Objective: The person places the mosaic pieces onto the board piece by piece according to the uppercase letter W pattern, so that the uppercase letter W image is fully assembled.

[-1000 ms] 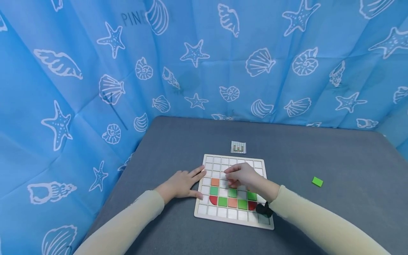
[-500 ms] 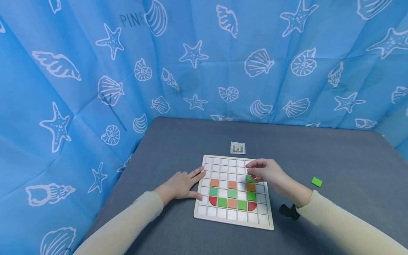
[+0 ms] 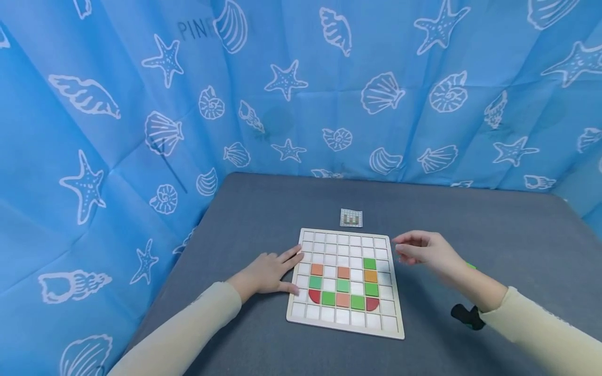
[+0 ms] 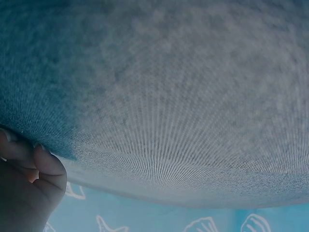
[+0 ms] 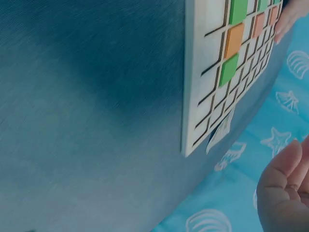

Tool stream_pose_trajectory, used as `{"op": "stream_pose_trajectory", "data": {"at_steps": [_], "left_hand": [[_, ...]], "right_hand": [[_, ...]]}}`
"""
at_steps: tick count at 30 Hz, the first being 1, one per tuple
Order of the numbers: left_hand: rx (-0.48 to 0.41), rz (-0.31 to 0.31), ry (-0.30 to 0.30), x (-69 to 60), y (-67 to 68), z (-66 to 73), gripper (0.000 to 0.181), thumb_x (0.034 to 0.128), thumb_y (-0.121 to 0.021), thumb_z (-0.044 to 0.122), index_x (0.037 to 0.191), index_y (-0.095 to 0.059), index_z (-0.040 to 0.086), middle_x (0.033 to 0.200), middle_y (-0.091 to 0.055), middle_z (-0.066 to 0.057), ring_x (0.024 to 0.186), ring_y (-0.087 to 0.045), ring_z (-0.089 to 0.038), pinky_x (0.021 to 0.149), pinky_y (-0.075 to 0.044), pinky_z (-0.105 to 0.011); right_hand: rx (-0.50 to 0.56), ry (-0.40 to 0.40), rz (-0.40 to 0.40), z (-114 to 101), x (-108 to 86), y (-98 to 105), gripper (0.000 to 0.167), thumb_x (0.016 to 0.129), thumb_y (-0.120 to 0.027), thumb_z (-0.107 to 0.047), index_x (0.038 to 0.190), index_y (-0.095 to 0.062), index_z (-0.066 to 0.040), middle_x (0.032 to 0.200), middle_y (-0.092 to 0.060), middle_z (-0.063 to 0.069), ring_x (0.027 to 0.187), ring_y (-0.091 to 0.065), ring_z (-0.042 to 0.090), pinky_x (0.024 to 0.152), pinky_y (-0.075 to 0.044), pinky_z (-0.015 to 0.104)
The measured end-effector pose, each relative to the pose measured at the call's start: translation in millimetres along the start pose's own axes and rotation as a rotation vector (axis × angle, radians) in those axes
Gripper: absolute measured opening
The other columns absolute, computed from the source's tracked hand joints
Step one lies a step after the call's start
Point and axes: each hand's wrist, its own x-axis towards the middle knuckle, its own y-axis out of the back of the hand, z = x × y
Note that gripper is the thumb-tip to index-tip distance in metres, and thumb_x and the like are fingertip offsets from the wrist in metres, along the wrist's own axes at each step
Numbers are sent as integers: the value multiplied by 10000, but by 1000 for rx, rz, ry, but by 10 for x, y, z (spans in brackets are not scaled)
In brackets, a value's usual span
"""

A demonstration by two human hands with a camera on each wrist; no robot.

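A white grid board lies on the table with several coloured tiles set in it: green squares, salmon squares, an orange square and two rounded red pieces, one a red tile. My left hand rests at the board's left edge, fingers spread and touching the rim. Off the board's right edge, my right hand is in the air with loosely bent fingers, and I see nothing between them. In the right wrist view its thumb and fingers show bare. A loose green tile is mostly hidden behind the right forearm.
A small pattern card lies just beyond the board's far edge. Grey cloth covers the table. Blue curtains printed with shells and starfish hang behind and to the left. A black strap hangs by the right wrist.
My right hand has moved right, from over the board's middle to beyond its right edge, uncovering the right column of green and orange tiles. My left hand has stayed in place.
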Motion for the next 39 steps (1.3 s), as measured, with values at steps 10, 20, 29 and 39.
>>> {"op": "stream_pose_trajectory", "data": {"at_steps": [10, 20, 29, 39], "left_hand": [[-1, 6, -5, 14, -5, 0, 902, 868, -486, 705, 1576, -186, 234, 1628, -113, 39, 1260, -471, -327, 1044, -338, -504], [-3, 4, 2, 2, 8, -3, 905, 865, -483, 712, 1576, -184, 239, 1628, -109, 45, 1266, -466, -338, 1047, -332, -513], [-3, 9, -1, 19, -7, -1, 901, 866, -490, 705, 1575, -192, 235, 1627, -116, 46, 1266, -466, -335, 1048, -332, -510], [4, 12, -2, 30, -24, -14, 902, 865, -486, 707, 1575, -194, 235, 1627, -113, 45, 1256, -473, -336, 1037, -344, -508]], "right_hand": [[-150, 88, 20, 147, -150, 388, 395, 986, -603, -190, 1266, -556, 85, 1075, -650, 136, 850, -635, 92, 721, -526, 318], [-245, 150, 8, 365, -237, 814, 365, 992, -594, -181, 1273, -582, 51, 1101, -610, -152, 917, -585, 5, 733, -525, 272], [-285, 109, -80, 569, -254, 1135, 323, 1003, -565, -154, 1321, -604, -113, 1189, -569, -122, 963, -548, -37, 749, -510, 290], [-391, 40, -182, 974, -202, 1407, 473, 996, -578, -188, 1459, -479, -173, 1343, -431, 358, 1001, -507, 1, 778, -476, 459]]}}
